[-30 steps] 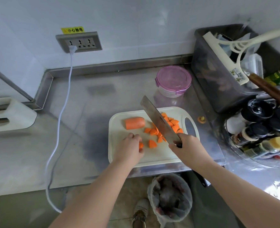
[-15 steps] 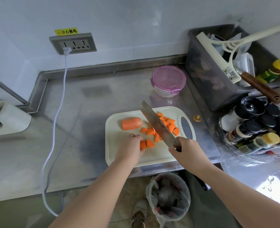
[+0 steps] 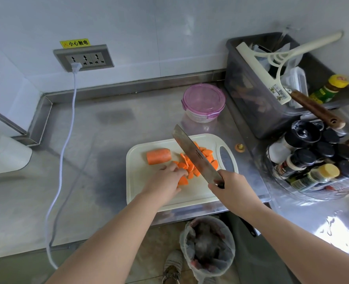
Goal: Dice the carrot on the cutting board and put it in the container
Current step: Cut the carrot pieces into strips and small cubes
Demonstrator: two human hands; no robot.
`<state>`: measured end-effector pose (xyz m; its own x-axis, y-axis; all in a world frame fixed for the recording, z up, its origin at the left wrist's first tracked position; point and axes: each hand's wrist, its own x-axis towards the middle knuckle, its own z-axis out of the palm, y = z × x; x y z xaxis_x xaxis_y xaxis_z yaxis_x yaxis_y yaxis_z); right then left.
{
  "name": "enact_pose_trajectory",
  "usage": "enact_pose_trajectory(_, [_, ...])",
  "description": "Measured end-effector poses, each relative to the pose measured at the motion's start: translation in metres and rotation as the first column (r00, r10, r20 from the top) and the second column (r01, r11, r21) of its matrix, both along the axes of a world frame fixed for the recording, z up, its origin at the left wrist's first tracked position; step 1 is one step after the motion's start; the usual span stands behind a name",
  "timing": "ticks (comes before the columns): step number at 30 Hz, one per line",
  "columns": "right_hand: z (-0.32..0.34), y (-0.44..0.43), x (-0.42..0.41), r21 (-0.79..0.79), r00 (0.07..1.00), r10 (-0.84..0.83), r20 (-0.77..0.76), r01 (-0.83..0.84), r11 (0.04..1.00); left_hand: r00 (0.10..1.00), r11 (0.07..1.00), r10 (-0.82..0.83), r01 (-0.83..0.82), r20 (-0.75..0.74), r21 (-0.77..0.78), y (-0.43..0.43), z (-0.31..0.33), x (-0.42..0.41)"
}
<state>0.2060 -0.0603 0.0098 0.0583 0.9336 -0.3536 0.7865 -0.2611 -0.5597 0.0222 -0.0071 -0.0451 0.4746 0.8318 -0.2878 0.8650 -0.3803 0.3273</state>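
Centrally, diced carrot (image 3: 186, 166) touching left hand (image 3: 165, 181) (fingers relaxed), right hand (image 3: 231, 189) gripping knife (image 3: 194, 154) above it.

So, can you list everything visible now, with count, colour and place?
stainless steel counter: one, grey, underneath everything
plastic cutting board: one, white, counter's front edge
uncut carrot chunk: one, orange, board's left
carrot dice: many, orange, board's middle
steel cleaver: one, silver, above dice
round lidded container: one, pink lid, behind board
utensil bin: one, dark grey, far right
spice bottles: several, mostly black-capped, right
wall socket: one, grey, back wall
waste bin: one, bagged, floor
left hand: fingers touching dice
right hand: gripping cleaver
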Motion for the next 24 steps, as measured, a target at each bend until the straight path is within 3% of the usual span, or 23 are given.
enact_pose_trajectory(6, [0.002,0.002,0.003,0.004,1.000,0.000,0.003,0.000,1.000,1.000,1.000,-0.006,0.006,0.005,0.021,0.003,-0.006,0.001])
enact_pose_trajectory(8, [0.002,0.002,0.003,0.004,1.000,0.000,0.001,0.000,1.000,0.996,0.999,0.028,-0.029,0.086,0.016,0.003,-0.009,0.001])
enact_pose_trajectory(10, [0.002,0.002,0.002,-0.001,1.000,0.003,0.000,-0.003,1.000,0.986,0.993,0.111,-0.106,0.128,-0.043,0.003,-0.009,0.002])
enact_pose_trajectory(13, [0.002,0.001,0.000,-0.010,1.000,0.013,0.010,-0.013,1.000,0.975,0.976,0.218,-0.218,0.049,-0.007,-0.003,-0.011,-0.002])
enact_pose_trajectory(18, [0.001,0.003,-0.007,-0.016,0.999,0.036,-0.002,-0.036,0.999,0.825,0.829,0.560,-0.558,0.079,-0.041,-0.012,-0.015,-0.013])
enact_pose_trajectory(22, [-0.001,0.001,-0.014,-0.065,0.995,0.096,0.018,-0.095,0.993,0.769,0.777,0.628,-0.611,0.119,-0.150,-0.016,-0.010,-0.015])
enact_pose_trajectory(24, [-0.002,-0.003,-0.017,-0.108,0.988,0.148,0.051,-0.142,0.984,0.798,0.795,0.596,-0.570,0.092,-0.208,-0.015,-0.005,-0.022])
